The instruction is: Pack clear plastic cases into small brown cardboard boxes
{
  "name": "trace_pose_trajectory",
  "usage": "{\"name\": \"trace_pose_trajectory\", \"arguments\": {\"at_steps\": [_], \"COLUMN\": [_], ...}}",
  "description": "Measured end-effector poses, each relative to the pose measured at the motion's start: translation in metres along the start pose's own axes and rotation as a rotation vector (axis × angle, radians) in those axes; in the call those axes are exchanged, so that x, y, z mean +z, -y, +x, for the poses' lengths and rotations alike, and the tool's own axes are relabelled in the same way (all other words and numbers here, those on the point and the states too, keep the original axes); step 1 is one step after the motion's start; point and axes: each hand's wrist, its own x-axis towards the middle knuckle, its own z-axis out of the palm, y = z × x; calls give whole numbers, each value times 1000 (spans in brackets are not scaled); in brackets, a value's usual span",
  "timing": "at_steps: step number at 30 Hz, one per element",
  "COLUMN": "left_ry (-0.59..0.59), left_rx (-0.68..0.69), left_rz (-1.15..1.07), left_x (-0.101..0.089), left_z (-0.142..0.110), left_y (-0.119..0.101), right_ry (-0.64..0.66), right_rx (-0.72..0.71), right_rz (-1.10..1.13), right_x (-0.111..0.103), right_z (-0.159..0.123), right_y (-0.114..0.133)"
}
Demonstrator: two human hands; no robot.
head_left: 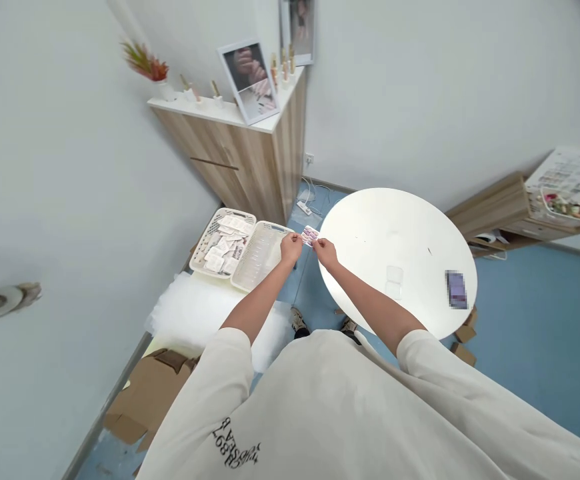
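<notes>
Between my hands is a small white card with pink and purple nail-shaped pieces (309, 235), held up near the left rim of the round white table (370, 213). My left hand (291, 247) is closed in a pinch at the card's left edge. On its lower right edge, my right hand (325, 253) has its fingers closed too. A white basket (196, 259) left of my hands is full of small white printed packets (225, 243). Beside it, nearer my left hand, a second basket (240, 283) contains clear plastic pieces (263, 253).
On the round table lie a clear plastic case (395, 282) and a blurred-out dark rectangular object (456, 290). A wooden cabinet (250, 160) with a picture frame (250, 80) stands behind. White wrapping (185, 310) and a cardboard box (145, 393) are at lower left.
</notes>
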Motion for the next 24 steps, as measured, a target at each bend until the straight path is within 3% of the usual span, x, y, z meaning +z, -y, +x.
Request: {"name": "trace_pose_trajectory", "arguments": {"at_steps": [5,9,13,17,24], "left_ry": [223,298,386,474,354], "left_rx": [-59,-28,61,-10,-185], "left_rz": [57,189,211,169,84], "left_x": [100,173,235,281,326], "left_z": [-44,-77,-106,-133,-170], "left_y": [-11,-17,-22,-17,0], "right_ry": [-117,-195,-142,-109,-158], "right_rx": [199,250,243,251,386], "right_rz": [368,389,339,340,410], "right_x": [-99,-180,-246,-287,-317], "right_z": [-7,-20,-31,-37,-45], "right_y": [-46,-91,-136,-172,-210]}}
